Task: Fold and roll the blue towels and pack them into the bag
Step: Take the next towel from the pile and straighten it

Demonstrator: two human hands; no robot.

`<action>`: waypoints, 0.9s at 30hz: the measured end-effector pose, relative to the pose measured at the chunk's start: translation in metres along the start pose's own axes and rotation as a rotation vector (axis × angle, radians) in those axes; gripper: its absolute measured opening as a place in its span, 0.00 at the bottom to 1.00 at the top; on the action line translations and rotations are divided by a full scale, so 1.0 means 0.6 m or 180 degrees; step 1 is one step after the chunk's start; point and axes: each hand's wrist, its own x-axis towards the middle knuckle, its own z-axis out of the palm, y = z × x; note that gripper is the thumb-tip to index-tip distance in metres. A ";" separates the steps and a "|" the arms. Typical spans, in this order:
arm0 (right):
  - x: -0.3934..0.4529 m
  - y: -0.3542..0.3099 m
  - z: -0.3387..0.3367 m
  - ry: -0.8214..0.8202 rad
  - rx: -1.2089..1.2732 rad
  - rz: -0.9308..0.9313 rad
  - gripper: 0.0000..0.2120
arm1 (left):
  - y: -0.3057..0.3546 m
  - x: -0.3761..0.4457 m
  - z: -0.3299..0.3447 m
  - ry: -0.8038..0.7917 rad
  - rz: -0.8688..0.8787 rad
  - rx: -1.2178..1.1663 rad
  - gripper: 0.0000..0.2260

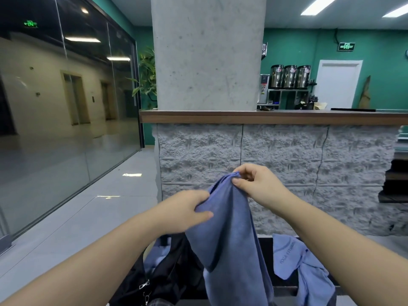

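Towel (229, 235) first: it's blue, held up in the air in front of the person and hanging down in loose folds, with its bottom end running off the lower edge of the shot so you can't see how long it is. Right hand (254, 184) pinches the top corner between thumb and fingertips; left hand (187, 213) grips the left edge a bit lower, thumb on the front, fingers tucked behind the cloth and out of sight. Below it sits a black bag (163, 274), half covered by the towel and the left forearm, so whether it's open is hard to tell, though some blue fabric shows at its top. A second blue towel (293, 259) lies crumpled to the right with printed lettering too small to read, on a dark surface (265, 246) that's mostly hidden. Behind is a rough grey stone counter front (276, 155) with a wood top, a concrete pillar (207, 51), green walls, a glass partition (66, 96) on the left and a shiny tiled floor (99, 206).
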 end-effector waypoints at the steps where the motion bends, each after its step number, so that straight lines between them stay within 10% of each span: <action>1: -0.001 0.006 -0.004 -0.0007 -0.0179 -0.0033 0.06 | -0.002 -0.004 0.003 -0.0122 0.0064 0.0461 0.13; 5: -0.005 0.024 -0.008 0.0008 -0.0582 -0.0071 0.02 | -0.005 -0.007 0.005 -0.0214 0.0462 0.1932 0.21; 11: -0.003 0.042 -0.010 0.0171 -0.0645 0.0051 0.03 | -0.005 -0.009 -0.002 -0.0484 0.0291 0.1873 0.26; 16: -0.004 0.070 -0.002 0.0126 -0.1019 0.0295 0.08 | -0.020 -0.006 0.003 0.0154 -0.0009 0.2710 0.13; 22: -0.001 0.085 0.005 0.0208 -0.0945 0.0399 0.07 | -0.047 -0.012 -0.005 0.0870 -0.0378 0.2140 0.13; 27: 0.001 0.093 0.028 0.0368 -0.0531 0.0508 0.10 | -0.040 -0.009 0.000 0.0440 -0.0452 0.1585 0.17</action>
